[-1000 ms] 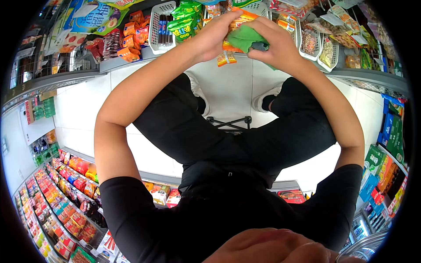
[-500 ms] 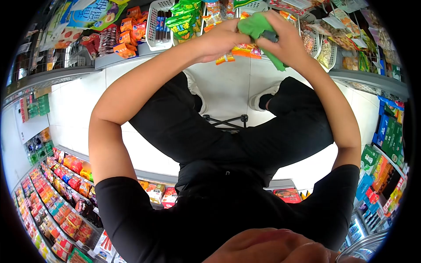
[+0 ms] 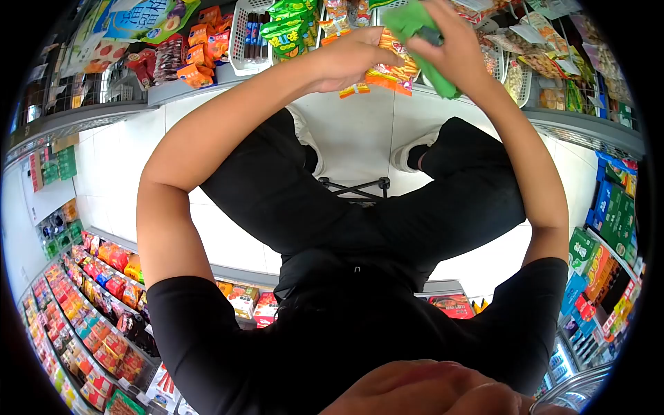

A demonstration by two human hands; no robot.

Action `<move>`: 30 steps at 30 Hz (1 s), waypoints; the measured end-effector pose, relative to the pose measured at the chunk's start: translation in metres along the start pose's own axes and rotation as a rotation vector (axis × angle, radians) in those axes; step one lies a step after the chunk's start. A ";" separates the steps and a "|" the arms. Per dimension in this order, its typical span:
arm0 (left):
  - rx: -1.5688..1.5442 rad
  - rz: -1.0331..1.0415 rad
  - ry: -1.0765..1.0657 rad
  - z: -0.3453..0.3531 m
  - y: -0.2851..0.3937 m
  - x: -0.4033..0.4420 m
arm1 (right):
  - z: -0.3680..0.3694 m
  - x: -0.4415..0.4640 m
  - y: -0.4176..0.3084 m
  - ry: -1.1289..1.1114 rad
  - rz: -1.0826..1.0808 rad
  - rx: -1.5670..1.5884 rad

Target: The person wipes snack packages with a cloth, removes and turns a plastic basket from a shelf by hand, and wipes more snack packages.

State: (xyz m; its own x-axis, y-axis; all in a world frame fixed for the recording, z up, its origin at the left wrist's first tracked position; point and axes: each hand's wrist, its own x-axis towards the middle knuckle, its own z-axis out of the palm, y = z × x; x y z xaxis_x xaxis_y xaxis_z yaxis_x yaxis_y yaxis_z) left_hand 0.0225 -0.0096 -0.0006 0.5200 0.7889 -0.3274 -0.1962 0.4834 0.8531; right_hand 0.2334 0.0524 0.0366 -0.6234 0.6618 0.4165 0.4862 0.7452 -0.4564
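Observation:
My left hand (image 3: 351, 61) is closed on an orange and yellow snack bag (image 3: 395, 68), gripping its left side with the thumb across the front. A smaller orange packet (image 3: 355, 90) shows just under that hand; I cannot tell whether it is held too. To the right, my right hand (image 3: 456, 52) grips a green cloth (image 3: 440, 80), which hangs below the fingers and bunches above them. Something small and dark shows by the right thumb, too unclear to name. The cloth is beside the bag's upper right edge.
Ahead, a shelf carries white baskets (image 3: 238, 41), green snack bags (image 3: 282, 34), orange packets (image 3: 198, 55) and bagged nuts (image 3: 513, 84). A black folding frame (image 3: 356, 187) stands between my legs on the white tile floor (image 3: 353, 135). Stocked shelves (image 3: 104, 304) rise behind on the left.
The green cloth and my right hand have moved up and right, off the snack bag, whose front now shows. My left hand keeps hold of the bag.

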 end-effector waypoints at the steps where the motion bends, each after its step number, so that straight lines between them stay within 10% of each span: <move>1: -0.075 -0.026 0.001 0.001 0.002 -0.001 | -0.001 -0.001 -0.003 -0.017 -0.028 -0.015; 30: -0.107 -0.073 -0.018 0.016 0.001 -0.008 | -0.009 0.000 0.003 -0.066 -0.058 0.033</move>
State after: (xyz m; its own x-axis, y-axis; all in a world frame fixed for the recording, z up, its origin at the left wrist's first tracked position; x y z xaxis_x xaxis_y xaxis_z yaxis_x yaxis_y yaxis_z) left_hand 0.0313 -0.0212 0.0089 0.5506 0.7440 -0.3786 -0.2450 0.5775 0.7787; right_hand 0.2399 0.0553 0.0422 -0.6893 0.6099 0.3910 0.4282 0.7783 -0.4593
